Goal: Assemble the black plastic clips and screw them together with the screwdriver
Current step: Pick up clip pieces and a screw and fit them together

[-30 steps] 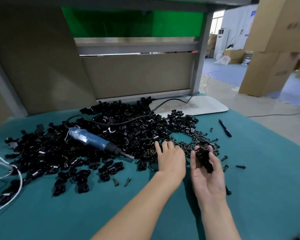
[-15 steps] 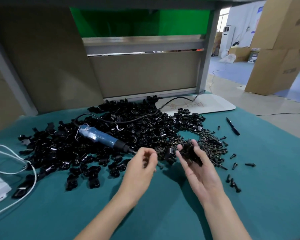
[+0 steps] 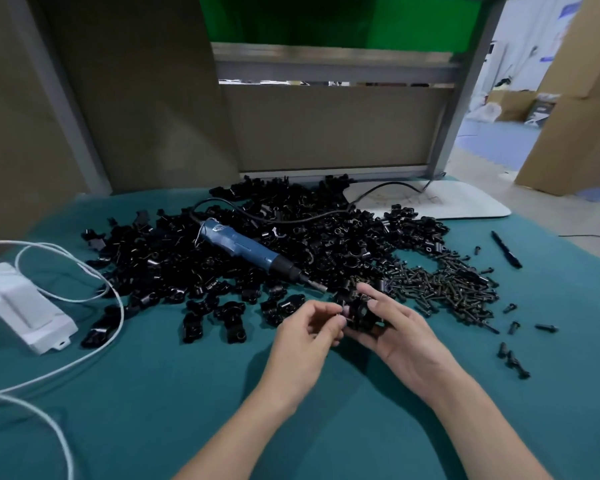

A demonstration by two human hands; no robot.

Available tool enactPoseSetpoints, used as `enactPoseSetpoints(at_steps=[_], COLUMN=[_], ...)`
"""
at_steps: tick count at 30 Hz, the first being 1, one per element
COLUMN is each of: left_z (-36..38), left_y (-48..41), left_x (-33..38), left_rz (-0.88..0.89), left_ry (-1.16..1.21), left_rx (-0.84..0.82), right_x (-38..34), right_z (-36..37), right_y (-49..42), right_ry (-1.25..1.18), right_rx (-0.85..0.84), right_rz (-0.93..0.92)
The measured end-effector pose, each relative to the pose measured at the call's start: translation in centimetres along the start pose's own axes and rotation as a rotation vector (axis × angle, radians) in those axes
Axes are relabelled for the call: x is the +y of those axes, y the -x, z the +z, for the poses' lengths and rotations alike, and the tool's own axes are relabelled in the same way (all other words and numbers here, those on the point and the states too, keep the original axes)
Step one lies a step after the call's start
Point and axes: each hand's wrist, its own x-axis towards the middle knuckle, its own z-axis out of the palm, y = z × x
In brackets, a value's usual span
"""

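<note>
**Q:** Any readable markings?

**A:** None. The label on the blue screwdriver (image 3: 243,247) and the red scribble on the white board (image 3: 465,206) are blurred.

**Q:** Hand status?

**A:** The right hand (image 3: 406,341) grips the black clip (image 3: 361,313) above the teal mat (image 3: 153,393), just before the clip pile (image 3: 326,237). The left hand (image 3: 302,341), apart half a second ago, now pinches the clip's left side.

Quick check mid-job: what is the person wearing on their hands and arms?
Nothing is worn. The left hand and right hand have no gloves, and the forearms show no sleeves, watch or bands down to the frame edge.
</note>
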Motion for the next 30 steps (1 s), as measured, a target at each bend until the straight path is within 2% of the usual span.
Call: enactPoseSetpoints(at_steps=[11, 17, 24, 30], left_z=[-0.12, 0.10, 0.08, 0.06], left_y=[-0.22, -0.06, 0.10, -0.01], left_x=[-0.27, -0.49, -0.64, -0.33], left_rz=[-0.040, -0.068, 0.048, 0.015], left_ry=[-0.018, -0.083, -0.298, -0.285], left_rx=[-0.006, -0.062, -0.063, -0.050], right_x=[0.24, 0.34, 0.26, 0.21], right_z=[-0.29, -0.09, 0.33, 0.43], right_y=[-0.30, -0.05, 0.16, 0.09], right_ry=[0.066, 0.101, 0.159, 0.173], right_rx=[-0.023, -0.024, 0.000, 0.055], right_rz=[0.005, 0.012, 0.020, -0.020])
